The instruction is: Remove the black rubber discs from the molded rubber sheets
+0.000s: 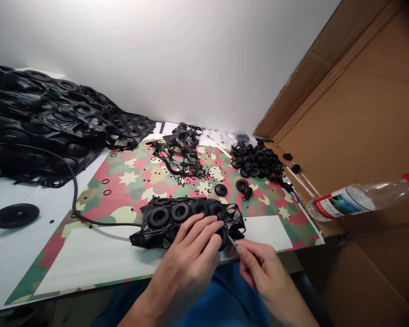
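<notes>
Watching from beside the bench (23, 263): black rubber sheet (174, 223) sits at the near edge, on white paper (95, 259) over a camouflage-print mat (129, 181). Glossy web, thick matte rings in a row along the far side, each with a dark recessed centre. Right end ragged, torn-looking loops sticking up; left corner frayed. Left hand (192, 254) laid over it, fingers extended, not wrapped around anything; covers part of the sheet. Right hand (259, 268) pinching a thin blue tool (231, 239), tip at the sheet's right end; exact contact unclear. Loose black discs (257, 159) piled beyond, right side.
</notes>
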Motion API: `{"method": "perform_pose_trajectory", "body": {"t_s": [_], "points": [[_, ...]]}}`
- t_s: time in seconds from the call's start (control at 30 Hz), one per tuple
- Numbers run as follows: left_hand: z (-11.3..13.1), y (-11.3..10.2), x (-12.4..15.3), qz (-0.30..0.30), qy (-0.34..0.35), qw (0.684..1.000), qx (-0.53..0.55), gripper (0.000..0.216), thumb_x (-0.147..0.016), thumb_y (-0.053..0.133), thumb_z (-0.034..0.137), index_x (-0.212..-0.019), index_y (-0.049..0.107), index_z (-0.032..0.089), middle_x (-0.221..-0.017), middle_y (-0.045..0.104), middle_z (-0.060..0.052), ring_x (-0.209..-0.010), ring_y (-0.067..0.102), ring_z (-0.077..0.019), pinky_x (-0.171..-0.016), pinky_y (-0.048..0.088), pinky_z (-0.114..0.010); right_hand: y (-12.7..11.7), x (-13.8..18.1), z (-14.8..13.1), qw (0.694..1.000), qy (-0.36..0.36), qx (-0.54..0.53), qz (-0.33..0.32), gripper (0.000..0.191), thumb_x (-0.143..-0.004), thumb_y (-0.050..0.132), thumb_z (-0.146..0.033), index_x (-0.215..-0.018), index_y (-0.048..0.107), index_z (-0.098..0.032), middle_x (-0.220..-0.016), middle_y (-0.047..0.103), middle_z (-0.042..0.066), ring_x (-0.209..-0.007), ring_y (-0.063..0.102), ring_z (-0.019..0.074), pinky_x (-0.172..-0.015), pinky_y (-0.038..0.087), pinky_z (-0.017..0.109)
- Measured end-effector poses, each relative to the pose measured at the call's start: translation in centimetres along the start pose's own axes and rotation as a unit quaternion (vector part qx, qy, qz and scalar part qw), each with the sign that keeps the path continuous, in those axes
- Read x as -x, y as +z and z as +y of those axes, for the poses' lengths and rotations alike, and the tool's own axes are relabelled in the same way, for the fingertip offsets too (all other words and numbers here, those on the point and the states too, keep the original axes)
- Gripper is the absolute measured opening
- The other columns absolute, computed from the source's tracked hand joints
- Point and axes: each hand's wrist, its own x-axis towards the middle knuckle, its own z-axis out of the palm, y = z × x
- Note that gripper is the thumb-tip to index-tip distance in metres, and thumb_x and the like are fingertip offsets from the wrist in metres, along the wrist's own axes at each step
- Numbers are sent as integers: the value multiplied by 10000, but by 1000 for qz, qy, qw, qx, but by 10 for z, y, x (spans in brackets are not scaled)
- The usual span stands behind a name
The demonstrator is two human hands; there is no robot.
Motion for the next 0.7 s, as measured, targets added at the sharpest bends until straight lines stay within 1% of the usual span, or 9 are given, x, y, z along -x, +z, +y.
{"method": "perform_pose_trajectory", "body": {"t_s": [0.17, 0.27, 0.33, 0.43, 0.5, 0.57, 0.63, 0.7], "points": [[1, -1, -1, 4, -5, 1000, -6, 136, -998, 611, 22, -1065, 645, 136, -1185, 803, -120, -1198, 745, -264, -1174, 541, -483, 5, 2, -2, 998, -3, 49, 44, 554, -1122, 483, -646, -765, 520, -225, -646, 474, -11, -611, 400, 157, -578, 296, 311], [0, -1, 1, 5, 1, 1000, -7, 143, -989, 635, 14, -1073, 657, 128, -1183, 800, -127, -1191, 742, -270, -1176, 542, -494, 5, 5, -1, 995, -10, 69, 66, 543, -1102, 525, -649, -771, 599, -225, -643, 502, 9, -617, 416, 178, -575, 299, 319], [-1, -1, 3, 4, 8, 1000, -7, 175, -979, 646, -4, -1107, 669, 113, -1207, 795, -141, -1207, 731, -281, -1190, 535, -510, 4, 8, 1, 995, -10, 67, 76, 535, -1083, 554, -667, -796, 662, -228, -628, 500, 14, -618, 430, 193, -575, 320, 323], [-2, -2, 8, 6, 35, 999, -8, 237, -951, 640, -59, -1144, 672, 75, -1269, 779, -192, -1261, 707, -315, -1215, 525, -546, 3, 12, 4, 994, 3, 64, 87, 532, -1059, 584, -694, -851, 729, -227, -617, 505, 12, -631, 466, 208, -601, 382, 328], [-3, -3, 11, 13, 50, 999, -6, 264, -930, 617, -92, -1143, 668, 56, -1296, 768, -226, -1287, 694, -339, -1196, 546, -554, 2, 14, 5, 994, 19, 63, 87, 528, -1052, 594, -703, -914, 758, -221, -625, 512, 3, -634, 479, 203, -628, 414, 326], [-4, -3, 14, 22, 56, 998, 2, 260, -926, 603, -96, -1135, 668, 44, -1308, 758, -250, -1285, 690, -354, -1140, 589, -536, -2, 13, 2, 996, 35, 55, 58, 550, -1066, 566, -709, -953, 761, -207, -617, 494, -15, -613, 463, 183, -626, 410, 314], [-5, -4, 16, 28, 60, 998, 13, 245, -934, 605, -86, -1140, 669, 31, -1323, 747, -270, -1288, 685, -361, -1098, 617, -510, -7, 11, -3, 998, 43, 35, -6, 593, -1094, 508, -710, -935, 748, -191, -591, 459, -30, -581, 431, 159, -597, 378, 298], [-5, -3, 19, 29, 63, 997, 21, 256, -934, 603, -91, -1157, 667, 18, -1346, 737, -285, -1315, 672, -366, -1104, 620, -494, -10, 8, -9, 997, 42, 20, -60, 625, -1115, 467, -703, -904, 739, -182, -569, 436, -35, -562, 409, 142, -571, 345, 286]]}}
